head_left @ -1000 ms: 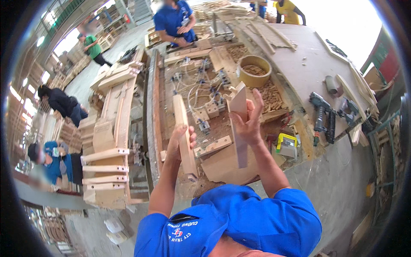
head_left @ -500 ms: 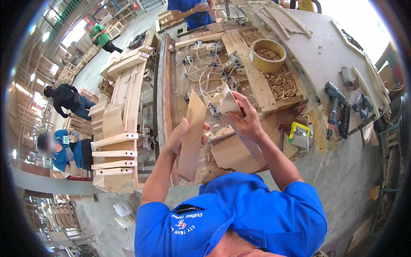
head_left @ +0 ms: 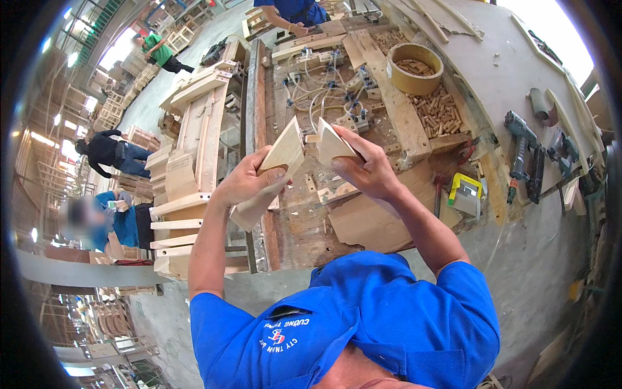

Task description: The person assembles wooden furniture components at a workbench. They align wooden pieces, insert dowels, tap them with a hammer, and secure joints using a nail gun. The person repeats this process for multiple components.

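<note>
My left hand is closed around a pale wooden board, thumb on its near face. My right hand grips a second wooden board, thumb in front and fingers behind. Both boards are held tilted above the workbench, their pointed upper ends close together but apart. In the gap shows a short peg-like bit of wood; I cannot tell which board it belongs to. Beyond the hands, a jig with metal clamps and clear air hoses is mounted on the workbench.
A yellow round tub of wooden dowels stands beside a heap of loose dowels. At right lie a nail gun and a yellow-edged scraper-like tool. Slatted wooden frames stand left. A co-worker's arm reaches in at the far side.
Both boards have been tilted and their upper ends brought closer together. My left hand has moved left and turned its board. The far co-worker's hand has moved lower, toward the bench.
</note>
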`<action>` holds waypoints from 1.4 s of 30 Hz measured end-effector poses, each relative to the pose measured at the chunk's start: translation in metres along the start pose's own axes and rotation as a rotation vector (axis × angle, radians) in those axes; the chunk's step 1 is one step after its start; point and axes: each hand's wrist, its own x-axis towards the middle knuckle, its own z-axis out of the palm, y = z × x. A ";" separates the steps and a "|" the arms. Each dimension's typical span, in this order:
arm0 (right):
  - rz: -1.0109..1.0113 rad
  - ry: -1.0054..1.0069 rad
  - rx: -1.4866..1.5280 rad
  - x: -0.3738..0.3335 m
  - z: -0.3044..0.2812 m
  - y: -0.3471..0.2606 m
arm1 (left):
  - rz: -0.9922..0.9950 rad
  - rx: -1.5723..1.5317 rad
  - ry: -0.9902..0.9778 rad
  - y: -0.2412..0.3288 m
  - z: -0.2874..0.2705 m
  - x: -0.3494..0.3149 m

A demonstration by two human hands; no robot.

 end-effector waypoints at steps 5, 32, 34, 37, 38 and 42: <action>-0.001 -0.038 -0.018 0.002 -0.002 0.001 | 0.044 0.132 -0.026 -0.002 -0.009 0.003; 0.164 0.420 -0.264 -0.069 -0.103 0.001 | 0.217 1.107 -0.077 0.128 0.067 0.095; 0.401 0.629 -0.300 -0.110 -0.131 0.023 | 0.269 1.145 -0.076 0.135 0.074 0.096; 0.932 0.613 -0.899 -0.205 -0.180 0.073 | 0.246 1.151 -0.111 0.151 0.089 0.109; 0.970 0.556 -0.980 -0.222 -0.176 0.085 | 0.286 1.131 -0.107 0.148 0.089 0.110; 1.022 0.351 -1.119 -0.246 -0.141 0.106 | 0.297 1.006 -0.195 0.152 0.096 0.105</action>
